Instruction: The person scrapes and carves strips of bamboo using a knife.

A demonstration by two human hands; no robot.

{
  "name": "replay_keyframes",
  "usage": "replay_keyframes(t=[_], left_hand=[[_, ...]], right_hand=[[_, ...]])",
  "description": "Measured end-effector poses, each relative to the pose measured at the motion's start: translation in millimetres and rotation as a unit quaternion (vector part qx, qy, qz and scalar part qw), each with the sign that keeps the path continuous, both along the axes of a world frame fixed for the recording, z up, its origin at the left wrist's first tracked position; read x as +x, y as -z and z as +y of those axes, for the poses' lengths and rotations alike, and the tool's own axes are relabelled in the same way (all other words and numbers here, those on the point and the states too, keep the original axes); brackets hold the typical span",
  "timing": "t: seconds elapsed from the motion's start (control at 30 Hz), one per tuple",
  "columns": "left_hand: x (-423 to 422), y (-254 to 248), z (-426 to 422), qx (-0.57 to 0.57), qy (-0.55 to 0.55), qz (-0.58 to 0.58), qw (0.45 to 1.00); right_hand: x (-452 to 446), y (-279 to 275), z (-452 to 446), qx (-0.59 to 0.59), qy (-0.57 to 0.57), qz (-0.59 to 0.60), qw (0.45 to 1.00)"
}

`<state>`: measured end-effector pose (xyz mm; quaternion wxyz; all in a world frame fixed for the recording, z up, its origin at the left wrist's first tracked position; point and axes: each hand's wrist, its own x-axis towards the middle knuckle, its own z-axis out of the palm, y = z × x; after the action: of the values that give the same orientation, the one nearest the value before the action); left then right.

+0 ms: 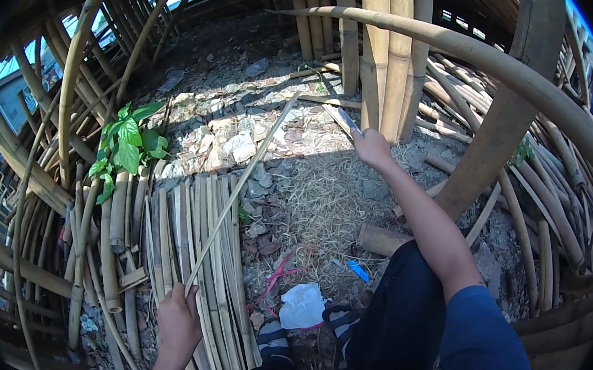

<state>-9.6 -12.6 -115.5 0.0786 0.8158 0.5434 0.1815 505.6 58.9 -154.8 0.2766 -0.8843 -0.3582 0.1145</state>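
Note:
A long thin bamboo strip (243,183) slants up and to the right from my left hand (179,323), whose fingers are wrapped round its lower end. Farther forward and to the right, my right hand (371,148) is closed round the handle of a knife (344,119), its blade pointing up and away from me. The strip's far end lies left of the blade, apart from it. Below the strip, many split bamboo strips (208,265) lie side by side on the ground, next to my left hand.
Upright bamboo poles (387,48) stand ahead, and a curved pole (454,41) crosses at the right. Bamboo piles lie at both sides. A leafy plant (128,145) grows at the left. Shavings (327,203), a white sheet (302,306) and a blue object (358,271) lie near my feet.

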Motion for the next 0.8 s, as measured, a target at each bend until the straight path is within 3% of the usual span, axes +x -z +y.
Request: replay_keyframes(t=[0.07,0.1,0.17,0.27,0.33,0.47,0.53,0.8], left_hand=[[0,-1,3,-0.015,-0.004,-0.007,1.0],[0,-1,4,-0.018,-0.021,-0.008,1.0],[4,-3,6,-0.037,0.005,-0.056,0.998],[15,-13,5,-0.115,-0.01,-0.089,0.989],[25,-23,4,-0.149,-0.01,-0.098,0.984],[33,-23,5,-0.192,0.048,-0.136,0.971],[36,-27,5,-0.214,0.072,-0.165,0.96],[46,-34,-1,-0.279,0.158,-0.164,0.933]], right_hand=[[-6,3,4,0.147,-0.043,-0.004,0.988],[-18,-3,3,0.145,-0.06,-0.001,0.988],[-44,-25,-4,0.282,-0.16,0.245,0.914],[-109,-58,-23,0.247,-0.231,0.343,0.876],[-146,-65,-37,0.162,-0.256,0.378,0.875],[-221,-50,-74,0.196,-0.399,0.45,0.774],[-249,-62,-101,0.076,-0.393,0.551,0.732],[-276,-50,-121,-0.101,-0.39,0.605,0.687]])
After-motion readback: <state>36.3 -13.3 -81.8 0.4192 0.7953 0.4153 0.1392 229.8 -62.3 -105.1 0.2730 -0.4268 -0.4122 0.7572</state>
